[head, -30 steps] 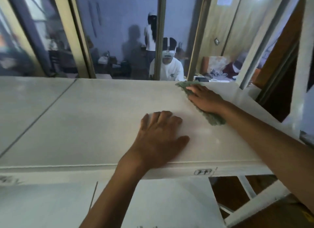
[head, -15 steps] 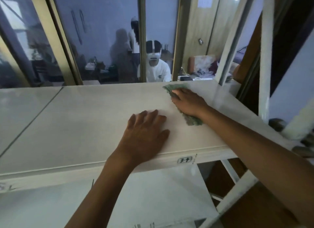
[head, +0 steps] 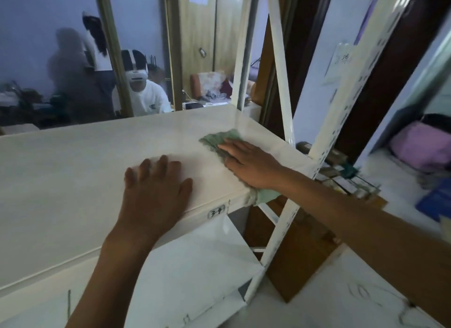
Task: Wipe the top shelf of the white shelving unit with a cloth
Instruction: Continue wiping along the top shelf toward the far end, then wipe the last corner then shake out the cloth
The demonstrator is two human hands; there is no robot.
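The white top shelf (head: 73, 171) runs across the view at chest height. A green cloth (head: 219, 138) lies near its right end, one corner hanging over the front edge. My right hand (head: 249, 164) presses flat on the cloth with straight fingers pointing left. My left hand (head: 153, 195) rests flat on the bare shelf just left of it, fingers spread, close to the front edge.
White perforated uprights (head: 324, 142) frame the shelf's right end. A lower white shelf (head: 195, 261) sits below. A glass pane (head: 73, 59) behind the shelf shows people. Boxes and a pink bundle (head: 419, 149) lie on a surface at right.
My right hand slid the cloth toward me along the shelf's right end, so the cloth now overhangs the front edge. The camera view swung right. My left hand stayed planted.
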